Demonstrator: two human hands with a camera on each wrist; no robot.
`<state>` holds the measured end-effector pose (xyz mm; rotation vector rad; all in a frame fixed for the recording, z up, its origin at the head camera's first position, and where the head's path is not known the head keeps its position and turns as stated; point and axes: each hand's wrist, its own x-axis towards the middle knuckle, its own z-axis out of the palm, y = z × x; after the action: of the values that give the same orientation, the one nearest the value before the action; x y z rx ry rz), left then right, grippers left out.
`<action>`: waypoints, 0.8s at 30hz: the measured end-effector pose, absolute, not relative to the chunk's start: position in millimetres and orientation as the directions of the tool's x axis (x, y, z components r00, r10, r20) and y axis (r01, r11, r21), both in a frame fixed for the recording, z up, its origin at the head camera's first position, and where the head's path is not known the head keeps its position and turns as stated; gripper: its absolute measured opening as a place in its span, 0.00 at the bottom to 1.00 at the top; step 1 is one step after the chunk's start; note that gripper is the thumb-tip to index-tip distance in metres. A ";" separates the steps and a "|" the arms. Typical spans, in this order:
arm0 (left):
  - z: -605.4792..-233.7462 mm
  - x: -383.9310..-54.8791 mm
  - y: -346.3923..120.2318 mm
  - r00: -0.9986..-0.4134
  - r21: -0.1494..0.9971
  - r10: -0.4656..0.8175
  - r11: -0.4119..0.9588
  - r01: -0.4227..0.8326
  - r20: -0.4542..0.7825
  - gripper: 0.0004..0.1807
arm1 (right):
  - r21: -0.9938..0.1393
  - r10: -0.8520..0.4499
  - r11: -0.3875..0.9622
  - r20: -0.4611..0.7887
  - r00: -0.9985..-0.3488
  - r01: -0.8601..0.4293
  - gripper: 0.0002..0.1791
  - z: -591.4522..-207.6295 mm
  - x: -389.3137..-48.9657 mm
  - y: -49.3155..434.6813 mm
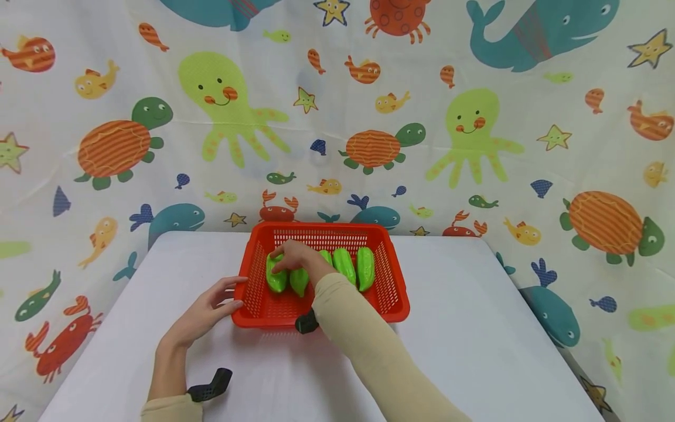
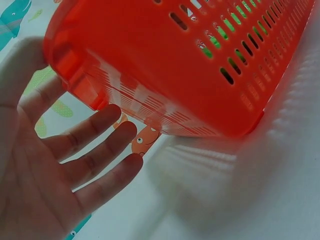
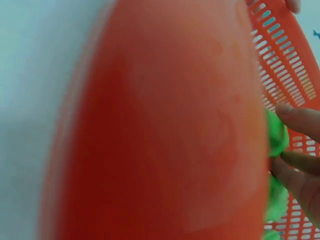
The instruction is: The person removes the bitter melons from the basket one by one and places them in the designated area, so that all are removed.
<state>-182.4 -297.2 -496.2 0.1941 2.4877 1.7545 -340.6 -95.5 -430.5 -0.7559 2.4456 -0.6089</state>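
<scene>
i see the red basket (image 1: pixel 392 293) sitting on the white tabletop (image 1: pixel 474 351), near the back edge. inside it lie several green toy vegetables in a row. my right hand (image 1: pixel 297 258) reaches into the basket and rests on the leftmost green vegetable (image 1: pixel 275 280), fingers curled over its top. my left hand (image 1: pixel 208 310) is beside the basket's near left corner, fingers straight and spread, fingertips (image 2: pixel 127 130) just at the rim, gripping nothing. behind the tabletop hangs a sea-animal curtain (image 1: pixel 337 117).
</scene>
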 end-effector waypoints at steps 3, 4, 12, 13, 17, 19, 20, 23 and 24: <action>-496.5 -183.1 -298.4 -0.986 0.942 0.164 0.331 0.059 0.005 0.29 | -0.488 -0.645 0.742 -0.329 -0.690 -0.460 0.26 -428.2 -339.0 -99.4; -496.6 -183.2 -298.6 -0.986 0.942 0.165 0.330 0.059 0.004 0.29 | -0.472 -0.653 0.739 -0.329 -0.682 -0.481 0.26 -426.9 -337.8 -100.7; -494.8 -182.9 -296.6 -0.986 0.946 0.167 0.321 0.050 -0.005 0.29 | -0.398 -0.640 0.764 -0.363 -0.678 -0.508 0.27 -427.3 -334.4 -106.7; -494.4 -182.8 -296.5 -0.986 0.946 0.167 0.321 0.049 -0.006 0.29 | -0.394 -0.636 0.767 -0.367 -0.679 -0.505 0.27 -426.9 -334.1 -106.7; -494.1 -182.0 -296.2 -0.987 0.942 0.160 0.331 0.045 -0.010 0.30 | -0.400 -0.621 0.778 -0.374 -0.688 -0.484 0.27 -426.6 -332.7 -107.1; -494.2 -181.1 -295.8 -0.988 0.942 0.156 0.334 0.039 -0.014 0.30 | -0.410 -0.610 0.784 -0.377 -0.696 -0.466 0.27 -426.6 -331.6 -107.2; -494.2 -180.7 -295.7 -0.988 0.942 0.155 0.334 0.037 -0.016 0.30 | -0.415 -0.607 0.786 -0.379 -0.699 -0.458 0.27 -426.5 -331.0 -107.1; -494.0 -179.5 -295.6 -0.989 0.943 0.149 0.331 0.029 -0.022 0.31 | -0.431 -0.607 0.784 -0.380 -0.697 -0.447 0.27 -425.5 -330.1 -106.5; -493.9 -179.3 -295.7 -0.989 0.943 0.148 0.331 0.028 -0.023 0.31 | -0.433 -0.610 0.782 -0.381 -0.695 -0.449 0.27 -424.8 -330.1 -106.2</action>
<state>-179.3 -295.7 -493.9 0.1643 2.4757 1.7512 -330.1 -106.2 -424.8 -0.7905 2.4584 -0.4202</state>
